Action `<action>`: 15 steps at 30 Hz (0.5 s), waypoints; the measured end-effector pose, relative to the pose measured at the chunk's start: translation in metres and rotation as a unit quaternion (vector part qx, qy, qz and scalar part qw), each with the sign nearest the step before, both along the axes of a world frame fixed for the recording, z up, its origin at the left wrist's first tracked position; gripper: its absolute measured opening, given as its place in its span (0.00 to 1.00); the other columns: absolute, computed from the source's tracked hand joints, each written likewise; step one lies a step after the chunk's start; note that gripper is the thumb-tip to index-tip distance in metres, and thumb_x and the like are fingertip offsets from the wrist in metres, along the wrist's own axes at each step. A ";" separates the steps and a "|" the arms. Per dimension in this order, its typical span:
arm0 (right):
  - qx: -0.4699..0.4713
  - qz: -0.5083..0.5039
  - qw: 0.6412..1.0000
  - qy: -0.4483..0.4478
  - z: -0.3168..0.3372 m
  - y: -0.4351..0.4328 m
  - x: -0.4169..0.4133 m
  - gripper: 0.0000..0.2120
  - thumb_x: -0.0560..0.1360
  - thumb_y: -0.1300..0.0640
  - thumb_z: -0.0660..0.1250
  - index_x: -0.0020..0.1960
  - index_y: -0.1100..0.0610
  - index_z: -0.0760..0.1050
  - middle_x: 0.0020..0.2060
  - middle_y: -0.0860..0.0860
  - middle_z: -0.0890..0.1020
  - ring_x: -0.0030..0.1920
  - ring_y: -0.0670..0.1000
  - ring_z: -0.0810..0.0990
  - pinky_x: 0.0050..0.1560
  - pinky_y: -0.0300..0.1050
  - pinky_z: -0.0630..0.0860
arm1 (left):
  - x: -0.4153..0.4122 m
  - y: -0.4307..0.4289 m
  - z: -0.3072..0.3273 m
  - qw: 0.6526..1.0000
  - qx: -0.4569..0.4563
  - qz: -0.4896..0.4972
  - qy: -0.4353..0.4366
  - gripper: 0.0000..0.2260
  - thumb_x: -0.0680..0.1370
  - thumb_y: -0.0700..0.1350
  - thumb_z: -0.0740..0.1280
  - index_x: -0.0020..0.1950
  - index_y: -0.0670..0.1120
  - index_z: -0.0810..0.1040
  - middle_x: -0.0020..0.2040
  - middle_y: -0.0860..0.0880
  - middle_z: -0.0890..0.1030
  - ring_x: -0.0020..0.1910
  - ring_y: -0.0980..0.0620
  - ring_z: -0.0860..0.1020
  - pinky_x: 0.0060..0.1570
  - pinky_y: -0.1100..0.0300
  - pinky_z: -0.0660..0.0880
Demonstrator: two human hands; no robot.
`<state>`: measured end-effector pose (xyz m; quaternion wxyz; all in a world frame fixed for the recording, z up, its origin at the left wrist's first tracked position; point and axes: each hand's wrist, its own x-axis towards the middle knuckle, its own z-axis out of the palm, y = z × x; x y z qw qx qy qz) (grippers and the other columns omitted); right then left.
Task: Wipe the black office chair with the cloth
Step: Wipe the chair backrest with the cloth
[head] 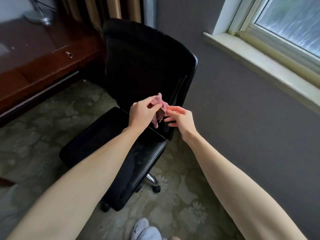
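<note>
Two hands meet over the chair [147,66]. Our left hand [141,111] pinches the cloth [160,105] near its top, with the fingers curled round a bunch of it. Our right hand [181,116] comes in from the other side. Its fingers are mostly straight, and one tip meets the edge of the cloth. We cannot tell if it pinches or only touches.

The cloth is small, pink and crumpled. It hangs soft and floppy from our left hand, in front of the low part of the chair's back and above the rear edge of the seat [121,153]. It does not seem to touch the chair, so we think no wiping is going on right now.

We think the cloth is very light and will not break. It will fold any way we push it. A good hold is to bunch it into a pad in one palm, so a flat part can press on the chair.

The seat looks smooth and shiny. The chair has wheels, so it may roll when we rub. A free hand could steady it. A brown desk [34,59] sits to the left and a window [290,23] to the right.
</note>
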<state>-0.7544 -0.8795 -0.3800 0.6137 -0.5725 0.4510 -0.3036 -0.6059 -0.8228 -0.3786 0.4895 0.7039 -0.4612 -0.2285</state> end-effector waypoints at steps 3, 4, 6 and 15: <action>0.006 0.005 0.999 -0.033 0.042 0.020 0.006 0.05 0.78 0.57 0.68 0.50 0.52 0.83 0.40 0.53 0.86 0.40 0.50 0.84 0.39 0.40 0.79 | -0.004 0.018 0.040 0.999 -0.003 0.003 0.038 0.09 0.78 0.55 0.69 0.56 0.58 0.83 0.46 0.59 0.85 0.49 0.62 0.82 0.56 0.57 0.78; 0.006 0.007 0.999 -0.041 0.054 0.025 0.008 0.05 0.78 0.57 0.68 0.50 0.52 0.83 0.40 0.53 0.85 0.40 0.50 0.83 0.39 0.40 0.78 | -0.004 0.023 0.053 0.999 -0.005 0.004 0.043 0.09 0.78 0.56 0.68 0.56 0.58 0.83 0.47 0.60 0.85 0.50 0.62 0.82 0.56 0.56 0.78; 0.006 0.012 0.999 -0.047 0.074 0.036 0.014 0.05 0.78 0.56 0.67 0.50 0.52 0.83 0.38 0.53 0.85 0.40 0.50 0.83 0.39 0.40 0.78 | -0.004 0.034 0.075 0.998 -0.012 0.004 0.055 0.08 0.79 0.55 0.67 0.55 0.58 0.82 0.47 0.60 0.85 0.49 0.62 0.82 0.55 0.58 0.78; 0.006 0.013 0.999 -0.049 0.123 0.073 0.064 0.06 0.79 0.55 0.65 0.49 0.54 0.81 0.37 0.50 0.84 0.37 0.48 0.83 0.36 0.40 0.78 | 0.040 0.085 0.125 0.985 -0.020 -0.003 0.170 0.12 0.81 0.50 0.65 0.62 0.49 0.81 0.44 0.46 0.86 0.38 0.54 0.82 0.45 0.55 0.81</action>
